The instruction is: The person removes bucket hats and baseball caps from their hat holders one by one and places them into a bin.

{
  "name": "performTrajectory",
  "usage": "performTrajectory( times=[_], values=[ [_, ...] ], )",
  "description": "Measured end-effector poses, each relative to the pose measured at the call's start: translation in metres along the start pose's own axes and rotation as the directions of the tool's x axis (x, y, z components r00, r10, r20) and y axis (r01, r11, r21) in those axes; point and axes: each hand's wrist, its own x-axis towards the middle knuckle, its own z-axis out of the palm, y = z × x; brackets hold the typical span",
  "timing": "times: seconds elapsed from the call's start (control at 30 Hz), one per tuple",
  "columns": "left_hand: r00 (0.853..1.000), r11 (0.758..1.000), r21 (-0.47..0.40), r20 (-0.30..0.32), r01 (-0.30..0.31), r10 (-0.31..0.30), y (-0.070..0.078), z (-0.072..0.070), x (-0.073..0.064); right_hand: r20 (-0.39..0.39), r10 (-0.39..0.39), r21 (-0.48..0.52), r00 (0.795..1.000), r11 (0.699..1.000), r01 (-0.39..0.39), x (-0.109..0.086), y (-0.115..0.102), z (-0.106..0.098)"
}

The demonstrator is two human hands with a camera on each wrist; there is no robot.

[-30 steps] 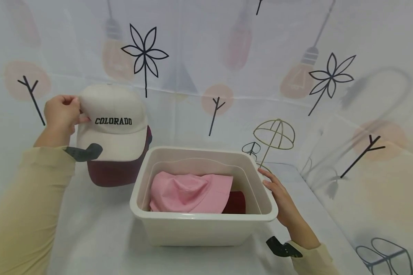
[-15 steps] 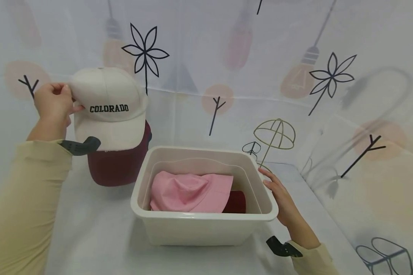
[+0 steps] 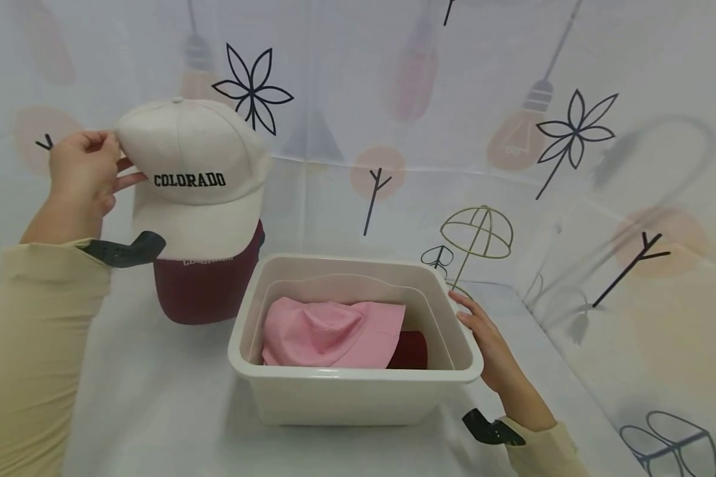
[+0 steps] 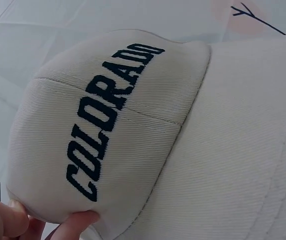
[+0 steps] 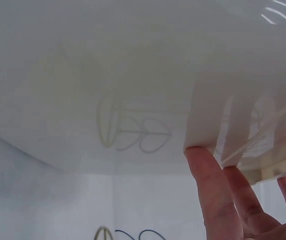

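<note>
My left hand (image 3: 83, 172) pinches the side of a cream baseball cap (image 3: 185, 146) lettered COLORADO. It hangs upright, brim down, in front of a maroon cap (image 3: 199, 291), covering most of that one. The left wrist view gives the lettering on the cream cap (image 4: 108, 120) and fingertips at its lower edge. On the right, my right hand (image 3: 492, 348) touches the side of a white plastic tub (image 3: 346, 401). Its fingertips (image 5: 200, 155) press on the outer wall in the right wrist view, fingers fairly straight. In the tub lie a pink cap (image 3: 331, 334) and a dark red piece (image 3: 410, 350), partly hidden.
A white cloth (image 3: 161, 397) covers the table under the tub. Behind it hangs a pale patterned sheet (image 3: 334, 99) with printed flowers, bulbs and twigs, and another printed side falls along the right.
My left hand has lifted the cream cap, uncovering part of the lettering on the maroon cap below. The right hand and the tub have stayed in place.
</note>
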Motion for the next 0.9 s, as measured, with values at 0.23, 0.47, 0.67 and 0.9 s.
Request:
performTrajectory(
  times=[0.23, 0.47, 0.67, 0.9],
  values=[
    [0.996, 1.000, 0.003, 0.087, 0.030, -0.030, 0.004, 0.005, -0.009, -0.016, 0.019, -0.015, 1.000, 1.000, -0.019, 0.000, -0.001, 0.000],
    [0.985, 1.000, 0.006, 0.170, 0.001, -0.002, 0.004, 0.018, -0.019, -0.017, 0.018, -0.019, 1.000, 1.000, -0.019, 0.000, -0.002, 0.001],
    [0.968, 0.998, 0.027, 0.247, -0.050, 0.042, 0.000, 0.035, -0.031, -0.017, 0.007, -0.015, 1.000, 1.000, -0.007, -0.001, -0.003, 0.002],
    [0.942, 0.997, 0.012, 0.329, -0.073, 0.065, -0.007, 0.053, -0.045, 0.004, -0.009, 0.003, 1.000, 1.000, 0.009, -0.001, -0.002, 0.002]
  ],
)
